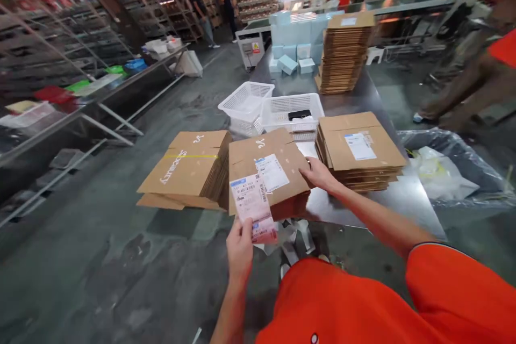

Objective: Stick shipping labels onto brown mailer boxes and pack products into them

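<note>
My left hand point(241, 244) pinches a printed label sheet point(253, 204), which lies over the near left part of a flattened cardboard box point(245, 156). That box bears another white label point(275, 172). My right hand point(316, 173) is closed on the box's right edge. To the left sits a stack of flat boxes point(189, 172) with a yellow strap. On the right, another stack of flat boxes point(342, 145) carries a white label point(360, 147) on its top box.
White baskets point(245, 99) point(292, 105) stand beyond the boxes, one holding a black object. Farther back are a tall cardboard stack point(342, 56) and light blue boxes point(296, 32). A plastic-lined bin point(459, 172) stands right of the metal table point(374, 209). People stand in the background.
</note>
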`<state>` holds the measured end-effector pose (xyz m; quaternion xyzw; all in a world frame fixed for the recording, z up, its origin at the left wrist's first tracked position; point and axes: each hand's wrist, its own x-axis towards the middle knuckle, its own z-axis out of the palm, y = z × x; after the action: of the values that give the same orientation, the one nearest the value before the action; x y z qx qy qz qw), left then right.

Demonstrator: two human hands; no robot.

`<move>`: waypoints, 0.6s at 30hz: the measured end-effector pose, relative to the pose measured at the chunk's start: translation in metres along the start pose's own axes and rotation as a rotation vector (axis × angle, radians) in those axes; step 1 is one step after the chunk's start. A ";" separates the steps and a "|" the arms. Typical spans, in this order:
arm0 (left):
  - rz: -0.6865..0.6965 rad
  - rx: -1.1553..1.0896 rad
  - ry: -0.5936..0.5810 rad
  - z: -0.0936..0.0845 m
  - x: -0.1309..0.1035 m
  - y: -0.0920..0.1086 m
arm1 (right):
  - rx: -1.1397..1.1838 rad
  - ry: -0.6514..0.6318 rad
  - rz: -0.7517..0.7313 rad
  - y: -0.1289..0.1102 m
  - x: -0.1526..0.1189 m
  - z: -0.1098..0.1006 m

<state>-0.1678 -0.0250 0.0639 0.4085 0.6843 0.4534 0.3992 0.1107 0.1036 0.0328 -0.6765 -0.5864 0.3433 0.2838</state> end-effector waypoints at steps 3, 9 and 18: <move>-0.053 -0.171 -0.014 0.017 -0.014 0.012 | 0.281 0.091 0.023 0.030 -0.002 -0.034; -0.176 -0.262 -0.177 0.040 -0.024 0.010 | 0.134 0.459 0.091 0.123 0.006 -0.183; -0.131 -0.086 -0.267 0.066 -0.060 0.017 | 0.156 -0.269 -0.450 0.011 -0.013 -0.111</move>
<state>-0.0829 -0.0565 0.0726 0.4021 0.6301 0.3970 0.5326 0.2045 0.0908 0.0925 -0.4535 -0.7264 0.4025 0.3237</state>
